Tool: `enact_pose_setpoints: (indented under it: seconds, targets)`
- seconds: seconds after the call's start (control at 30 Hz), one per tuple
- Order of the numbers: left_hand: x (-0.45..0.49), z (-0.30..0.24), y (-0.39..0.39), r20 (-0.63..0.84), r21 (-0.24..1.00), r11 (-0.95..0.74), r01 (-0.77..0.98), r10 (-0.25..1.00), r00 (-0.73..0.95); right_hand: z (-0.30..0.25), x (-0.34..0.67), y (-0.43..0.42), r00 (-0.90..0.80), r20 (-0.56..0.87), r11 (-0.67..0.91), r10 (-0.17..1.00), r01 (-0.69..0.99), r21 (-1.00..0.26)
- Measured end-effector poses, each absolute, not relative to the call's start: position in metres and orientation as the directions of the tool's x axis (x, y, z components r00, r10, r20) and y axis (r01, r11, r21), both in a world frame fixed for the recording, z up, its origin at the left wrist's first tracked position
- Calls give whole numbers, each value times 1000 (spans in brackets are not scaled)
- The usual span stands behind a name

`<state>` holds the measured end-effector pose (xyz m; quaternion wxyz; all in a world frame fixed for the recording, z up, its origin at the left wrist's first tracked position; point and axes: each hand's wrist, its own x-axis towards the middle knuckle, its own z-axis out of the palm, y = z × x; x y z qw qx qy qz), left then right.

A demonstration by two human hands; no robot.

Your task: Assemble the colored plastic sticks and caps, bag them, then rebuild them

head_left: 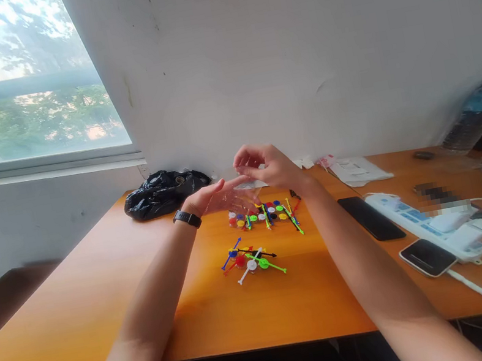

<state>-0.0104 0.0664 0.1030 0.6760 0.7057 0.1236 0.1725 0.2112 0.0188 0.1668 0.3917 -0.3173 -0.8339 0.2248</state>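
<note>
Both my hands are raised over the far middle of an orange table (pixel 81 308). My left hand (pixel 213 198), with a black watch on its wrist, lies palm up with fingers stretched out to the right. My right hand (pixel 266 166) hovers just above it with its fingers curled in a pinch on what looks like a thin clear plastic bag (pixel 239 198) hanging between the hands. Beneath them sits a cluster of small coloured discs and sticks (pixel 268 213). A second, smaller group of discs and sticks (pixel 251 259) lies nearer to me.
A crumpled black plastic bag (pixel 163 191) sits at the back left by the wall. To the right lie papers (pixel 356 171), a black phone (pixel 371 218), a white power strip (pixel 421 223) with cables, another phone (pixel 427 257) and a water bottle (pixel 481 113).
</note>
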Motion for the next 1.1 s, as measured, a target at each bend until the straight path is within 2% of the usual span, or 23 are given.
enact_pose_setpoints:
  seconds: [0.13,0.27,0.4,0.5,0.67,0.83,1.1]
  targets:
    - [-12,98,71,123,992,-71,-103,433,893,172,219,15,-544,465,689,698,333,-644]
    - [-19,104,73,164,980,-183,-82,489,857,176,227,12,-590,409,683,696,366,-632]
    - [-28,117,68,190,936,-351,15,542,819,181,230,6,-657,323,669,681,379,-640]
    - [-30,129,61,161,902,-416,115,570,805,185,229,0,-706,244,656,664,395,-643]
    - [-19,145,43,167,851,-512,115,471,866,188,228,-6,-764,157,640,625,387,-664]
    - [-7,154,28,205,825,-556,102,463,862,190,229,-12,-783,119,641,610,400,-655]
    - [-24,161,28,246,804,-570,168,576,780,199,241,-17,-763,114,628,636,426,-651]
